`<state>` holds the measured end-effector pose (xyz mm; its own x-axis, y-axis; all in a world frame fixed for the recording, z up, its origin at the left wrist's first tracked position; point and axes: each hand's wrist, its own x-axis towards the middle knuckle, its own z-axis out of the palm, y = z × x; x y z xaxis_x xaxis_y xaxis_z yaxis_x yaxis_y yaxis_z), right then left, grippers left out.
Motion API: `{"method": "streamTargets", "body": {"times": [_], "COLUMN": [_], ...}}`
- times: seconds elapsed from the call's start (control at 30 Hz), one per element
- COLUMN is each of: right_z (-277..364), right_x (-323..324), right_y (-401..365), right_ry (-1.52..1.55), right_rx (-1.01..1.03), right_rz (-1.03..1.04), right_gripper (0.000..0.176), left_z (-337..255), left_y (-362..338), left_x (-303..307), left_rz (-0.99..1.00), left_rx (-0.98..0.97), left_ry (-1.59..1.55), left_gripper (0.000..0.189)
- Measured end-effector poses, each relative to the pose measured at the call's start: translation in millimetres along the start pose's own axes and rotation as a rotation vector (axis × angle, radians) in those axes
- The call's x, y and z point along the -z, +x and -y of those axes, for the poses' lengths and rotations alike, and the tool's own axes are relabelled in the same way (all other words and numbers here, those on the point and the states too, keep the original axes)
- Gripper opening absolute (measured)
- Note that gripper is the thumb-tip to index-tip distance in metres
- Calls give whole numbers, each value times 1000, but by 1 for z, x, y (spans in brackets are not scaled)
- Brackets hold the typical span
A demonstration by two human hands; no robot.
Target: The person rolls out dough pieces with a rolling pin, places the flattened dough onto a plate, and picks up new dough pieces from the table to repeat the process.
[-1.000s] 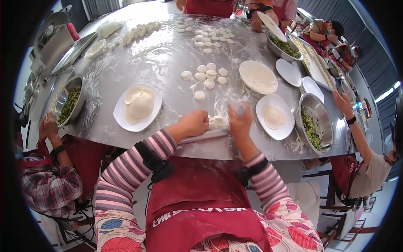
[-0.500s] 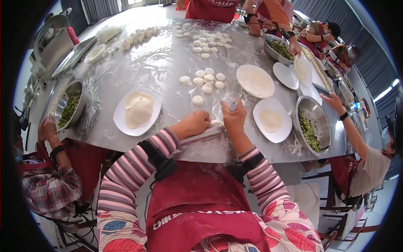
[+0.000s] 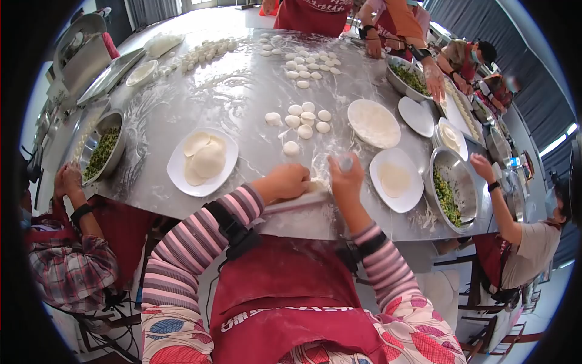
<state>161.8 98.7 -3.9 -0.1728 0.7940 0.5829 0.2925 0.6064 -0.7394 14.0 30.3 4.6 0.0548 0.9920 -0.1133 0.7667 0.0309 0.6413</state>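
Right hand point(image 3: 345, 180) grip closed on likely pin point(image 3: 345, 162); left hand point(image 3: 290, 181) grip unclear; dough rounds point(image 3: 291, 147) ahead, plate point(image 3: 407, 201) beside.

White lettering on the wearer's red apron point(image 3: 267, 318), seen upside down, illegible; no other text readable.

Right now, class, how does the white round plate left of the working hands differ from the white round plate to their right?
The left white round plate carries several overlapping flat dough rounds; the right white round plate carries a single dough round. The left one is mostly covered; the right one shows a wide bare rim. Both sit on the floury steel table.
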Motion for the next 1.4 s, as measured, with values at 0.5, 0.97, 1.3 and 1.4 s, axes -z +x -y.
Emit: {"method": "streamTargets", "body": {"times": [0.5, 0.97, 1.3, 1.4], "right_z": [-2, -2, -1, 9], "right_x": [31, 41, 10, 40], "right_y": [-40, -51, -9, -49], "right_ry": [92, 148, -4, 126], "right_rx": [-117, -139, -7, -231], "right_rz": [-4, 17, -5, 27], "right_gripper": [18, 22, 21, 21], "left_z": [10, 20, 10, 17], "left_y": [-5, -2, 8, -3], "left_x": [-12, -13, -11, -7], "left_rz": [-20, -79, -43, 3], "left_rx": [47, 44, -13, 30], "left_ry": [-59, -128, -55, -151], "left_gripper": [17, 12, 15, 14]}}
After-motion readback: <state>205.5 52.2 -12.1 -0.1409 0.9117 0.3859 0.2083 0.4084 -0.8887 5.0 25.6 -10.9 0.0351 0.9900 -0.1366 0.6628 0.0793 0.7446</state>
